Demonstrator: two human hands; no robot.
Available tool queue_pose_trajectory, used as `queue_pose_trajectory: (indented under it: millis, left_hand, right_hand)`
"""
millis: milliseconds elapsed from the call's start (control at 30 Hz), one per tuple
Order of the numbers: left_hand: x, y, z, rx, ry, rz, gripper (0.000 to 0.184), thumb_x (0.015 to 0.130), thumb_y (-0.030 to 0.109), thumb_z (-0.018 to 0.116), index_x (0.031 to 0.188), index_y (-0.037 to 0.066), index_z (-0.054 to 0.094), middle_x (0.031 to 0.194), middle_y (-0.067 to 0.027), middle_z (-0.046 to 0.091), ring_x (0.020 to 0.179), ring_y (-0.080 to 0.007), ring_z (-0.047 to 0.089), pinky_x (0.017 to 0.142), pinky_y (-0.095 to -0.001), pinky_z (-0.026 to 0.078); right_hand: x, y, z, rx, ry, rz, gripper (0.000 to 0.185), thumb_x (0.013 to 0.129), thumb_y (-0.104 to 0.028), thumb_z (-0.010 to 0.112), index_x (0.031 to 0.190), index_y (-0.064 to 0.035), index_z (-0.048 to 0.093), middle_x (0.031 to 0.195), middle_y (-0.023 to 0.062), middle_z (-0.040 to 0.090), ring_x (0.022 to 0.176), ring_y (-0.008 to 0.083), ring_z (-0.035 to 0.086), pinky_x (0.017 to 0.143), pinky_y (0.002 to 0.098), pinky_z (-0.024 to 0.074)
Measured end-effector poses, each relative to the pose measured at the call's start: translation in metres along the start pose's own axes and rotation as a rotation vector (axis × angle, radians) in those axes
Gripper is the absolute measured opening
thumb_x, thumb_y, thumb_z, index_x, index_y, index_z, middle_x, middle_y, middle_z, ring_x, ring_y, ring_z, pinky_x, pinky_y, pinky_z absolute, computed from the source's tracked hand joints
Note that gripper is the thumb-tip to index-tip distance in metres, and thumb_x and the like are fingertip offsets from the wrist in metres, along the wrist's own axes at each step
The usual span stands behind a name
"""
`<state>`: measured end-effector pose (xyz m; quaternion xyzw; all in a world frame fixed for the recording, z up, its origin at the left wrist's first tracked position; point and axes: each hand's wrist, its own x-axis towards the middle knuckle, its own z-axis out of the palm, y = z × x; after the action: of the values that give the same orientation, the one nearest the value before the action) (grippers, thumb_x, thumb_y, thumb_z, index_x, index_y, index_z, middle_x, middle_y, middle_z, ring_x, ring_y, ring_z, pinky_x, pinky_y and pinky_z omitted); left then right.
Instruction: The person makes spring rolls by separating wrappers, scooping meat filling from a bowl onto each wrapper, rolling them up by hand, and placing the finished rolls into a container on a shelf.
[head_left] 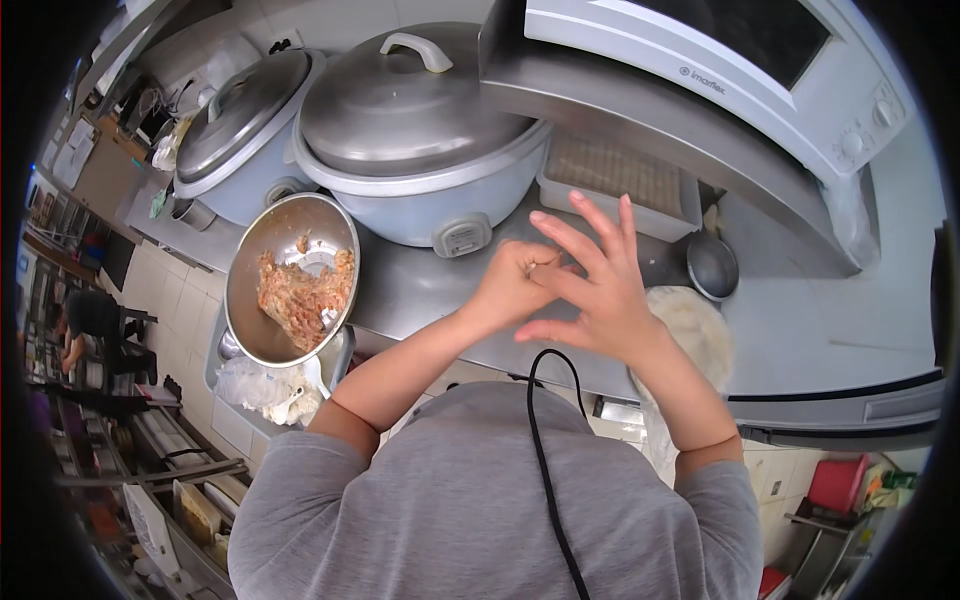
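Both of my hands are raised together above the steel counter (pixel 400 285). My left hand (pixel 508 285) is closed, its curled fingers at the index finger of my right hand; whatever may be between them is hidden. My right hand (pixel 600 285) has its fingers spread, with the thumb stretched out to the left. To the left, a steel bowl (pixel 243 290) stands tilted, holding a pinkish minced mixture (pixel 305 300). Near my right forearm lies a pale, round, flat thing (pixel 690 325), apparently in clear plastic.
Two large rice cookers (pixel 400 190) (pixel 235 175) stand behind the bowl. A microwave oven (pixel 690 60) sits on a steel shelf (pixel 650 120) above a white container (pixel 665 220). A ladle (pixel 712 265) lies at right. Below the bowl is a grey tray (pixel 213 350) with plastic bags.
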<state>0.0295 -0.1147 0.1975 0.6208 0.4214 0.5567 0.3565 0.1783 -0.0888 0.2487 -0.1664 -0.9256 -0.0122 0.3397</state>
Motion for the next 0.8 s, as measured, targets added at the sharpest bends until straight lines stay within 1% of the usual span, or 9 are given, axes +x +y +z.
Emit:
queue_pose_trajectory:
  millis: [67,133,267,467,567,633,700,733,800]
  left_hand:
    - [-0.001,-0.003,0.000,-0.025,-0.042,-0.052,0.023,0.072,0.003,0.061,0.056,0.001,0.045,0.047,-0.0037,0.039,0.045,-0.0068,0.034,0.042,-0.0276,0.030]
    - [0.000,0.009,0.000,-0.054,-0.053,-0.051,0.020,0.072,0.004,0.062,0.057,0.000,0.049,0.047,-0.0050,0.042,0.045,-0.0073,0.037,0.042,-0.0279,0.031]
    - [0.002,0.020,-0.002,-0.059,-0.094,-0.085,0.013,0.072,0.005,0.062,0.062,-0.001,0.057,0.050,-0.0078,0.051,0.046,-0.0084,0.044,0.043,-0.0288,0.035]
    - [0.004,0.005,0.012,0.007,-0.087,-0.124,0.013,0.075,0.005,0.061,0.064,-0.002,0.057,0.055,-0.0050,0.057,0.050,-0.0093,0.046,0.047,-0.0268,0.038]
    - [0.013,-0.049,0.025,-0.155,-0.077,-0.101,0.013,0.075,0.005,0.061,0.064,-0.001,0.057,0.056,-0.0016,0.057,0.050,-0.0112,0.048,0.047,-0.0260,0.038]
    - [0.012,-0.076,0.037,-0.187,-0.008,-0.140,0.018,0.079,0.012,0.061,0.065,0.001,0.056,0.060,-0.0014,0.057,0.056,-0.0148,0.054,0.056,-0.0285,0.043]
    - [0.004,-0.121,0.043,-0.698,0.374,-0.481,0.024,0.084,0.022,0.061,0.076,0.000,0.058,0.075,-0.0061,0.059,0.078,-0.0170,0.059,0.074,-0.0314,0.044]
    - [-0.005,-0.146,0.041,-0.698,0.375,-0.488,0.024,0.084,0.022,0.061,0.076,0.000,0.058,0.075,-0.0061,0.059,0.078,-0.0170,0.059,0.074,-0.0314,0.044]
    - [-0.025,-0.190,0.027,-0.934,0.636,-0.739,0.030,0.088,0.028,0.059,0.089,-0.002,0.058,0.093,-0.0098,0.057,0.099,-0.0184,0.053,0.091,-0.0331,0.038]
  right_hand:
    - [0.000,0.003,-0.001,-0.017,-0.079,0.012,0.049,0.057,-0.060,0.073,0.084,-0.0196,0.069,0.133,0.0066,0.046,0.131,0.0363,0.028,0.105,0.0625,0.0084]
    - [-0.001,0.008,-0.002,0.170,0.078,0.058,0.047,0.058,-0.059,0.073,0.082,-0.0191,0.069,0.132,0.0064,0.047,0.132,0.0358,0.028,0.105,0.0628,0.0079]
    - [-0.001,0.003,-0.002,0.128,0.117,0.051,0.046,0.058,-0.057,0.074,0.081,-0.0185,0.069,0.132,0.0062,0.047,0.132,0.0353,0.027,0.104,0.0635,0.0078]
    - [-0.009,0.008,0.002,0.063,-0.075,0.088,0.045,0.058,-0.057,0.073,0.080,-0.0177,0.069,0.134,0.0074,0.045,0.132,0.0343,0.027,0.104,0.0643,0.0081]
    - [-0.017,0.027,0.003,0.030,-0.164,0.141,0.042,0.065,-0.052,0.072,0.085,-0.0152,0.069,0.133,0.0083,0.045,0.133,0.0337,0.026,0.106,0.0612,0.0084]
    - [-0.038,0.053,0.024,0.195,-0.067,0.280,0.031,0.076,-0.038,0.069,0.095,-0.0128,0.069,0.132,0.0098,0.047,0.128,0.0335,0.034,0.106,0.0521,0.0210]
    - [-0.063,0.065,0.046,0.285,-0.007,0.451,0.027,0.080,-0.031,0.066,0.099,-0.0125,0.068,0.131,0.0107,0.048,0.125,0.0326,0.039,0.104,0.0467,0.0276]
    - [-0.077,0.070,0.061,0.376,0.058,0.613,0.024,0.084,-0.024,0.062,0.104,-0.0123,0.066,0.131,0.0116,0.048,0.122,0.0317,0.043,0.101,0.0414,0.0342]
    - [-0.120,0.065,0.100,0.377,-0.030,0.713,0.024,0.086,-0.017,0.058,0.108,-0.0110,0.064,0.131,0.0126,0.048,0.117,0.0294,0.049,0.096,0.0366,0.0407]
